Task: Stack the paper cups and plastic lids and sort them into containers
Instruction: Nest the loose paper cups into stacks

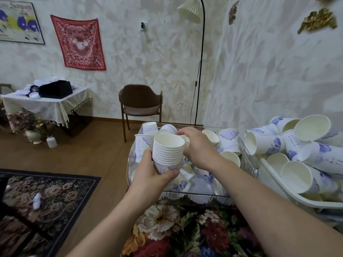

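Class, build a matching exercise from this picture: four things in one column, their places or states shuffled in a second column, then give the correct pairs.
Things:
1. stack of nested cups
2. right hand
3. long cup stacks
4. brown chair

Places or states:
A. lying in the white tub
B. standing against the far wall
C. held upright by the left hand
D. reaching into the clear bin of loose cups

Pairs: 1-C, 2-D, 3-A, 4-B
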